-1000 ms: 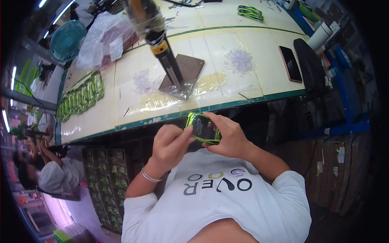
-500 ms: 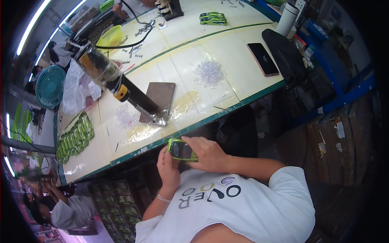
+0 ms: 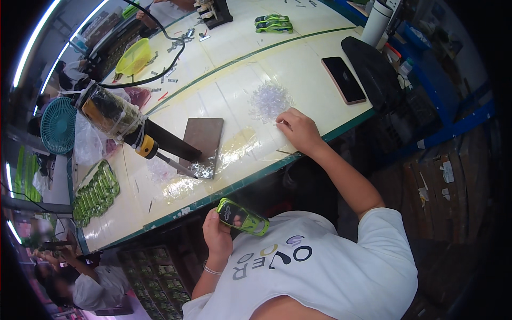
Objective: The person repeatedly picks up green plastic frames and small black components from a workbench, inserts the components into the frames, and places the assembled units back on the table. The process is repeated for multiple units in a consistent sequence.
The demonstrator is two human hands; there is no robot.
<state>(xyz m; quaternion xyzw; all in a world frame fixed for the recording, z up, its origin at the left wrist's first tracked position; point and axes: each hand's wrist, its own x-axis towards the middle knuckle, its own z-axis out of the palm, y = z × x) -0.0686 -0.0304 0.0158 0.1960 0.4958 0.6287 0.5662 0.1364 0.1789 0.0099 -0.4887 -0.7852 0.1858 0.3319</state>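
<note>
My left hand [image 3: 217, 234] grips one end of a green toy car body [image 3: 242, 217] with a dark top, held in front of my shirt below the table edge. Thumb and fingers close around its end. Out over the table, my right hand [image 3: 300, 129] is at the near edge of a pile of small clear plastic pieces [image 3: 271, 101]. Its thumb and forefinger are pinched together; whatever lies between them is too small to make out. Left of the pile, a soldering iron-like tool [image 3: 178, 164] in a dark holder points its metal tip down at a brown plate [image 3: 202, 140].
Rows of green car bodies [image 3: 97, 194] lie at the table's left, and two more green cars [image 3: 273, 24] at the back. A phone [image 3: 344, 80] and black case [image 3: 372, 74] are right. A yellow basket [image 3: 133, 56], loose metal parts and a fan [image 3: 58, 126] stand left. Other people sit beyond.
My right hand has let go of the green toy car body and reached forward to the clear pieces. My left hand keeps the body, now lower and tilted.
</note>
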